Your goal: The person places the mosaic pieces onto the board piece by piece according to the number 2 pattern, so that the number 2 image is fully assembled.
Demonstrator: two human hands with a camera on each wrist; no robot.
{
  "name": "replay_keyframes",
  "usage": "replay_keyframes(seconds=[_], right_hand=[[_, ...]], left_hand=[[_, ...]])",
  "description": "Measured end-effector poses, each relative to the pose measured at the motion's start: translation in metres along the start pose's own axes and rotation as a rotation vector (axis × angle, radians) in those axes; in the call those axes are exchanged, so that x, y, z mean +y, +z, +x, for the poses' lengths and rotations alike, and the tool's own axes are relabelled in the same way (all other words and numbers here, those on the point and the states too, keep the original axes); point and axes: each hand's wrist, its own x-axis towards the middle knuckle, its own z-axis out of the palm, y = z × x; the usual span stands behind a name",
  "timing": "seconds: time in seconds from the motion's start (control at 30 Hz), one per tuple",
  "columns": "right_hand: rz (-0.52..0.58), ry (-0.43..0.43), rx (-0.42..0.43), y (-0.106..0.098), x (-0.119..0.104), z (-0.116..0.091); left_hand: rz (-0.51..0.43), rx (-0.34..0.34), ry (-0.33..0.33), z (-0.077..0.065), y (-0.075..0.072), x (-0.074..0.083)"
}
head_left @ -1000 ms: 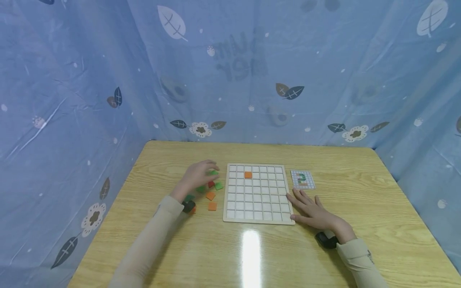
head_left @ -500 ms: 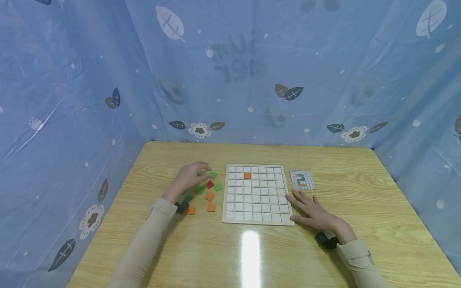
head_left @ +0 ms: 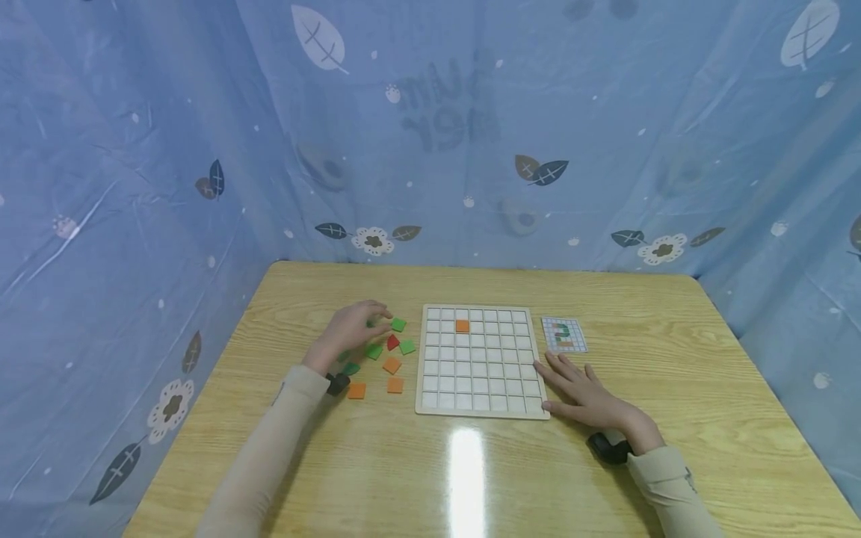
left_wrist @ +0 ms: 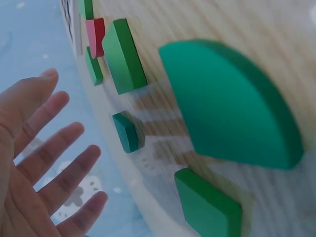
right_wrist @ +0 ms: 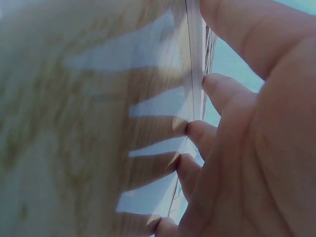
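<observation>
My left hand (head_left: 350, 329) hovers over the left side of the loose tiles, fingers spread and holding nothing. In the left wrist view a teal quarter-round tile (left_wrist: 232, 103) lies closest to the camera, with a green tile (left_wrist: 210, 205), a small dark green tile (left_wrist: 126, 132) and a red tile (left_wrist: 95, 37) around it. A white gridded board (head_left: 484, 373) lies flat at the middle, one orange square tile (head_left: 463, 326) in a cell near its top. My right hand (head_left: 585, 396) rests with spread fingers at the board's right edge, fingertips touching down there.
A small printed card (head_left: 564, 335) showing a coloured grid pattern lies right of the board. Orange squares (head_left: 394, 385) and a bright green tile (head_left: 406, 347) lie close to the board's left edge. A blue patterned curtain (head_left: 430, 149) stands behind the wooden table (head_left: 323, 463).
My left hand has drawn back a little to the left, uncovering more of the green, red and orange tiles. The right hand and the board stay in place.
</observation>
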Motion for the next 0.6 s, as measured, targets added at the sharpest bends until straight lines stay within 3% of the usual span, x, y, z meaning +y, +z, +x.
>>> replay_keyframes(seconds=[0.6], right_hand=[[-0.010, -0.005, 0.004, 0.002, 0.001, 0.000]], left_hand=[[0.006, -0.089, 0.063, 0.022, -0.002, -0.008]])
